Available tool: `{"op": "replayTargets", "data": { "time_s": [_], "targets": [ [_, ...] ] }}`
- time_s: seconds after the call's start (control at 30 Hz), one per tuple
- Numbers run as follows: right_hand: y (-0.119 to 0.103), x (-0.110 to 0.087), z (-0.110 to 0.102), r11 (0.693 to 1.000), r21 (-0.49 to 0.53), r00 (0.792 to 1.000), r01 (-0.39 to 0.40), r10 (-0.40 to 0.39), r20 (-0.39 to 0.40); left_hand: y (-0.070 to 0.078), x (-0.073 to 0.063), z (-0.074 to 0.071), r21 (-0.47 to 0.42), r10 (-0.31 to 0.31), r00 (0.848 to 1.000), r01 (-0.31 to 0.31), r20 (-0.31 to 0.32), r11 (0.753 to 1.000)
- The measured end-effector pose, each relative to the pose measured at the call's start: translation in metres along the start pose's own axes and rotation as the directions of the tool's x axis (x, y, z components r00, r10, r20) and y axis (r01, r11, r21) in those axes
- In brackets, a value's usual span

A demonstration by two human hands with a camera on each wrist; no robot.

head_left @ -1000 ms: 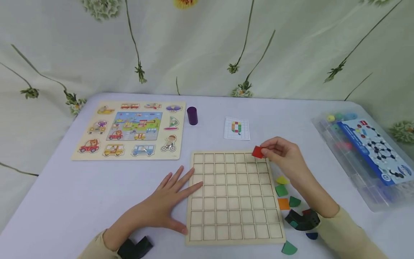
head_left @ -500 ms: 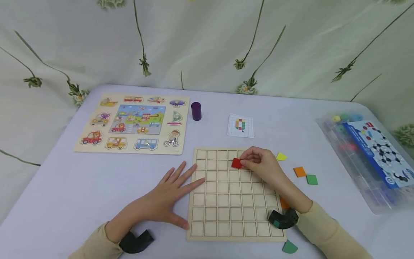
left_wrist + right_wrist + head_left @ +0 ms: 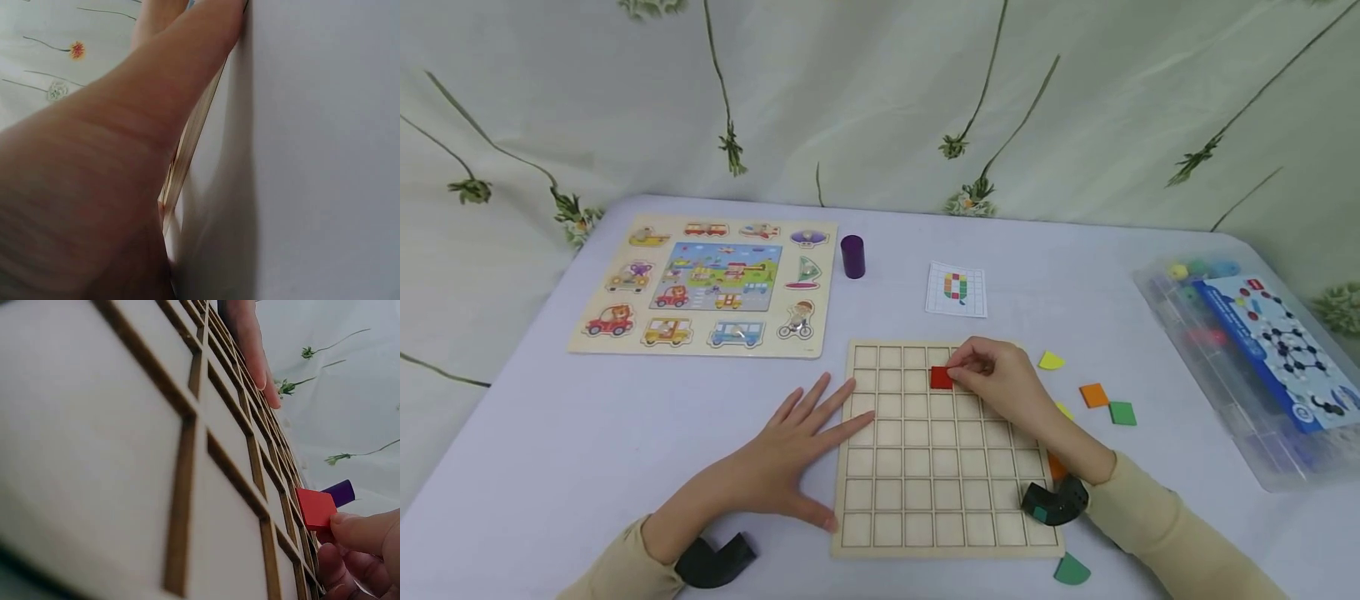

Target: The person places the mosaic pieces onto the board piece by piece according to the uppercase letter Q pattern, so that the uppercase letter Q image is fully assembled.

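A red square tile is pinched at its right edge between the thumb and fingers of my right hand, over a cell in the second row of the wooden grid board. In the right wrist view the red tile looks slightly tilted against the grid lines. My left hand lies spread at the board's left side, fingertips on its edge and thumb by its lower left corner. The left wrist view shows mostly my left hand beside the board's edge.
Right of the board lie a yellow piece, an orange square, a green square and a green quarter-round. Behind stand a pattern card, a purple cylinder and a picture puzzle. A clear plastic case sits far right.
My right hand has carried the red tile left from the board's upper right corner to a second-row cell. My left hand stays put. The head view has shifted slightly.
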State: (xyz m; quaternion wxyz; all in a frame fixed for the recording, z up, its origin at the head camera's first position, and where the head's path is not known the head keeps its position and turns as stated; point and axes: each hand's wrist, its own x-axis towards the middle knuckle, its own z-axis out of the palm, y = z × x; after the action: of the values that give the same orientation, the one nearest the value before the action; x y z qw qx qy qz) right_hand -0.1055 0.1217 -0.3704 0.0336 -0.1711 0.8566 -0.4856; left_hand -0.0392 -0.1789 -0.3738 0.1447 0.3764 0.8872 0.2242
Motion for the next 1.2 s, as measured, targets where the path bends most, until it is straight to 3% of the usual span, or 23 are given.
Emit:
{"op": "replayTargets", "data": {
  "time_s": [0.53, 0.77, 0.9, 1.0, 1.1, 1.2],
  "targets": [
    [-0.003, 0.0, -0.007, 0.994, -0.099, 0.999, 0.046, -0.043, 0.031, 0.0, 0.002, -0.002, 0.011, 0.012, 1.0, -0.011, -0.015, 1.0],
    [-0.002, -0.009, -0.043, 0.998, -0.04, 0.999, 0.042, -0.041, 0.026, 0.0, 0.001, 0.0, 0.009, 0.02, 1.0, -0.02, -0.019, 1.0],
    [0.011, -0.017, -0.073, 0.998, -0.032, 0.997, -0.045, 0.043, -0.063, -0.002, 0.002, 0.001, 0.022, 0.014, 1.0, -0.013, -0.017, 1.0],
    [0.025, -0.024, -0.09, 0.986, -0.004, 0.98, -0.165, 0.163, -0.118, -0.002, 0.001, 0.001, 0.028, 0.002, 1.0, -0.002, -0.004, 1.0],
    [0.041, -0.028, -0.099, 0.964, 0.014, 0.956, -0.264, 0.264, -0.124, -0.003, 0.001, 0.001, 0.02, 0.002, 1.0, -0.002, 0.003, 1.0],
    [0.054, -0.029, -0.101, 0.952, 0.038, 0.946, -0.305, 0.307, -0.101, -0.002, 0.002, 0.0, 0.012, 0.001, 1.0, -0.002, 0.007, 1.0]
  ]
}}
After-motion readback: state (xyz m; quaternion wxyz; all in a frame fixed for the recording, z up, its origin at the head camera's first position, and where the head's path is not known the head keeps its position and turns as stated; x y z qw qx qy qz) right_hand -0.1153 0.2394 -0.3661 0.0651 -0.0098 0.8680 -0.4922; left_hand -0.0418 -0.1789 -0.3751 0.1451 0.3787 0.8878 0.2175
